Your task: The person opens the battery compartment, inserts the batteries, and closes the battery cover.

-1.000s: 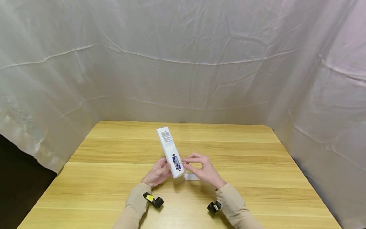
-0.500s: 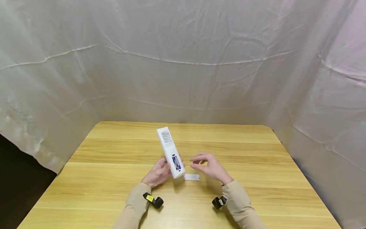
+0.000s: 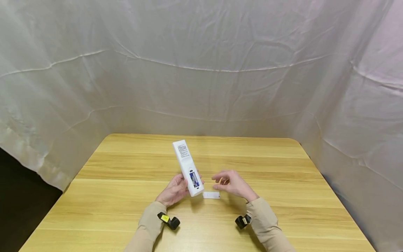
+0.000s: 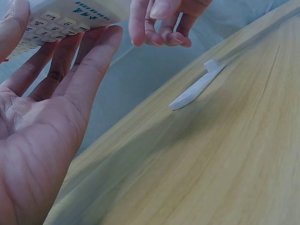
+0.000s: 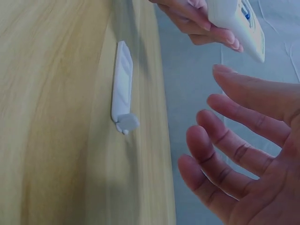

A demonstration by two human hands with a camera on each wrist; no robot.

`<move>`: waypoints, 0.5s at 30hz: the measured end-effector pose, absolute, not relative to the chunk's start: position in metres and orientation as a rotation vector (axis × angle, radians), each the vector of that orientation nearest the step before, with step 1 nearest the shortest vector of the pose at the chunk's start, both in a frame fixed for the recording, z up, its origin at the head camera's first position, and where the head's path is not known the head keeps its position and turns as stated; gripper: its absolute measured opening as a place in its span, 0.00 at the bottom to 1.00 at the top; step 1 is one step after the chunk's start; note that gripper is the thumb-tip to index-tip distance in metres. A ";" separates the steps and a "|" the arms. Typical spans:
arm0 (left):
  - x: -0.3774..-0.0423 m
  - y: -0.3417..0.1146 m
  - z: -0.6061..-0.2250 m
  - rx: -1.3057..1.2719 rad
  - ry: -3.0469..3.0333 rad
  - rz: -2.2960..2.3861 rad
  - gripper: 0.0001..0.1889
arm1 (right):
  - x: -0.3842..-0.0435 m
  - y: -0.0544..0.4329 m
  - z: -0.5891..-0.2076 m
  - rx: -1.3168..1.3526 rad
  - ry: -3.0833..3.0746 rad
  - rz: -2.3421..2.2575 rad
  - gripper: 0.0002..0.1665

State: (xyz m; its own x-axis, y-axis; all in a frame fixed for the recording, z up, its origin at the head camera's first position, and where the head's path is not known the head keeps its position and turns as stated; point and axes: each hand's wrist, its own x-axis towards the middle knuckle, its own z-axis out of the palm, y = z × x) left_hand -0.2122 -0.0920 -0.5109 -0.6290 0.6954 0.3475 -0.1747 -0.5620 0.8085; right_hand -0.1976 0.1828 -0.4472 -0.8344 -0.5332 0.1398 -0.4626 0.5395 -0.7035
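Observation:
My left hand (image 3: 174, 191) grips a white remote control (image 3: 184, 159) by its lower end, back side up and tilted above the table. Blue batteries (image 3: 194, 179) lie in its uncovered battery compartment. From below, the left wrist view shows the remote's keypad (image 4: 51, 26) with the fingers against its edge. A white battery cover (image 3: 211, 195) rests on the table just right of the remote, its small tab (image 5: 127, 123) sticking up in the right wrist view. Near the cover, my right hand (image 3: 233, 184) hovers with loosely bent fingers and nothing between them.
The wooden table (image 3: 126, 210) runs out to both sides and behind the hands. Pale fabric curtains (image 3: 201, 87) stand along its back and sides. Each wrist carries a small black camera, such as the left camera (image 3: 173, 222).
My right hand has drawn away from the remote to the right, its fingertips apart from it, uncovering the battery cover. The left hand and remote have stayed in place.

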 end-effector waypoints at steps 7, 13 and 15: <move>-0.212 -0.092 -0.510 0.937 1.031 2.204 0.21 | -0.199 0.184 -0.452 -0.835 2.624 -1.162 0.22; -0.212 -0.091 -0.510 0.920 1.020 2.208 0.22 | -0.199 0.184 -0.456 -0.755 2.604 -1.135 0.22; -0.212 -0.091 -0.510 0.906 1.018 2.210 0.21 | -0.199 0.184 -0.457 -0.724 2.581 -1.140 0.22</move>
